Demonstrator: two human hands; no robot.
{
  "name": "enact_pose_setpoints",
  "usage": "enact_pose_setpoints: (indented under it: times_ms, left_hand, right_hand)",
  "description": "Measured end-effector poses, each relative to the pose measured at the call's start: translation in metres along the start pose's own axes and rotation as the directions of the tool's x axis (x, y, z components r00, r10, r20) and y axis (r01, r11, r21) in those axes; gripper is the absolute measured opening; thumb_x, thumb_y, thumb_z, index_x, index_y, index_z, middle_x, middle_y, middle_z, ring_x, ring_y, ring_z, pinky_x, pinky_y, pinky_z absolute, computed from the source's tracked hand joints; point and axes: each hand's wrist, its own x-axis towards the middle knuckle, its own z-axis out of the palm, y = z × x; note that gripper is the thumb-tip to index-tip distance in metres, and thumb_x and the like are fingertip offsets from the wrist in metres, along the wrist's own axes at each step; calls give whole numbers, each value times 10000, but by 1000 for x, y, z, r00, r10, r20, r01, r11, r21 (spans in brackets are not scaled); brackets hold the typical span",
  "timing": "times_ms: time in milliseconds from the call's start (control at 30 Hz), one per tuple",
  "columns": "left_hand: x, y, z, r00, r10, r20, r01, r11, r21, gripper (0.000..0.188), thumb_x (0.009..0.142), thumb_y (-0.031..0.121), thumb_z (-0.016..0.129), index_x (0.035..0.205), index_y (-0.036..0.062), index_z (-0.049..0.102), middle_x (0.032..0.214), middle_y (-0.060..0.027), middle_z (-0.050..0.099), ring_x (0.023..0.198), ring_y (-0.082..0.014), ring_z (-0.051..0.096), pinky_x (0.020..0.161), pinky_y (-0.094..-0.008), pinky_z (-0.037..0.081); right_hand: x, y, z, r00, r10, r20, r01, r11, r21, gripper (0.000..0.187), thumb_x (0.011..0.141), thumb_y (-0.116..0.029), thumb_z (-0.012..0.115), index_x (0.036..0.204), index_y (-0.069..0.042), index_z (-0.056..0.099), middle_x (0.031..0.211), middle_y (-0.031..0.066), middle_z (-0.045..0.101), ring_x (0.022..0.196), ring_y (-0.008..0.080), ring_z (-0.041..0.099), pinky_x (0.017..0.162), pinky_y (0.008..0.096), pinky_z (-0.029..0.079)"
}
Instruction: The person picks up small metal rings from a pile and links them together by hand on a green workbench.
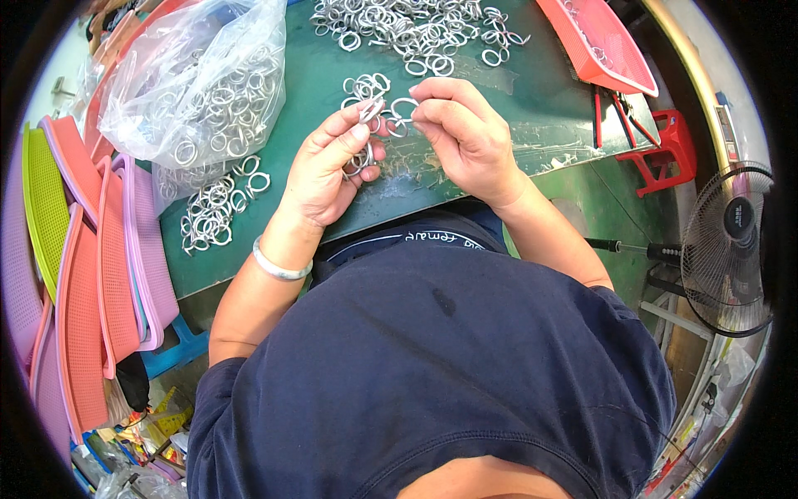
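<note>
1. Grip of the left hand (326,170): thumb and fingers are pressed together on a small bunch of silver-grey metal rings (371,109), some showing above the thumb and others lower down, beside the curled fingers.

2. Grip of the right hand (470,133): thumb and fingertips are brought together, pinching the edge of a single ring (403,99) that reaches across toward the left hand. Fingers and metal overlap here, so I cannot tell whether this ring is linked to the bunch.

3. Both hands are raised close together above the near part of a green worktop (312,91), whose surface is scuffed and pale in places below them.

4. Just beyond the left fingertips lies a small cluster of rings (366,84). Farther back, at the top of the view, is a large heap of similar rings (416,35).

5. To the left, a clear plastic bag (145,96) holds many more rings. A loose pile of rings (216,212) lies on the worktop in front of it, near the edge.

6. At the far right corner of the worktop is a coral-red basket (638,73) with a few rings inside; red-handled tools (619,118) lie just in front of it.

7. Along the left side stand stacked baskets (83,324) in coral, lilac and lime green.

8. On the right are a red stool (665,158) and a black fan (736,258).

9. The person wears a navy shirt (432,358) and a pale bracelet (281,266) on the left wrist.
</note>
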Motion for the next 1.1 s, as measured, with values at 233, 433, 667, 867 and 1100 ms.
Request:
enact_pose_setpoints:
  times_ms: [233, 433, 667, 867, 1100]
  left_hand:
    - [3, 3, -7, 991, -112, 74, 127, 963, -238, 290, 850, 150, 513, 1123, 52, 514, 886, -39, 592, 688, -109, 519, 536, -211, 407]
    - [3, 3, -9, 989, -137, 52, 147, 946, -288, 311, 822, 102, 515, 1125, 38, 483, 897, -76, 572, 682, -136, 484, 490, -205, 398]
    - [-2, 5, 6, 996, -81, -38, 79, 995, -62, 258, 824, 123, 535, 1074, 65, 507, 840, -44, 598, 657, -115, 562, 501, -207, 421]
    - [-2, 5, 15, 987, -149, -60, 153, 986, 71, 138, 835, 198, 562, 923, 93, 548, 795, -28, 581, 631, -101, 535, 457, -183, 369]
    - [1, 2, 11, 990, -144, -4, 145, 989, 12, 103, 840, 149, 537, 915, 82, 553, 768, -43, 575, 628, -116, 539, 454, -187, 375]
  right_hand:
    - [0, -1, -1, 994, 103, 24, -105, 991, 87, 130, 700, 64, 591, 798, -6, 545, 893, 116, 565, 767, 230, 574, 656, 266, 468]
    - [-5, 1, 2, 944, 319, 87, -330, 889, 319, 93, 728, 55, 575, 792, -2, 539, 890, 88, 575, 792, 157, 564, 683, 250, 457]
    - [-6, -1, 6, 805, 555, 208, -536, 532, 656, 57, 793, 17, 552, 844, -6, 561, 835, 26, 573, 723, 75, 526, 650, 211, 438]
    - [-9, 4, 6, 946, 317, 64, -322, 900, 295, 83, 766, 32, 575, 839, -6, 563, 834, 27, 574, 732, 91, 545, 636, 231, 452]
    - [-8, -1, 5, 883, 427, 194, -465, 742, 484, 244, 799, 51, 537, 1036, 9, 496, 951, 77, 559, 873, 131, 535, 750, 251, 446]
